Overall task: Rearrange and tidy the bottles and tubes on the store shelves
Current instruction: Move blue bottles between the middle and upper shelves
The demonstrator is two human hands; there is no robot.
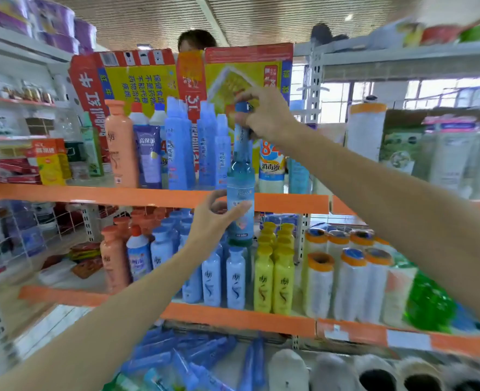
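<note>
Two bare forearms — no sleeves; left hand (215,218), right hand (264,114) ungloved

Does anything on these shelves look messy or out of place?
Yes. On the bottom shelf, a heap of blue tubes lies flat and crisscrossed, while bottles above stand upright. The tall blue bottle is off the shelf, held at its cap by the right hand and lower down by the left hand.

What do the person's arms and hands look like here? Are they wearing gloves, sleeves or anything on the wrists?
Both arms are bare along all that shows, with no sleeve in view. The left hand and right hand wear no gloves, and no watch, bracelet or ring can be seen on wrists or fingers. The picture is a little blurred, so small details could escape notice.
</note>
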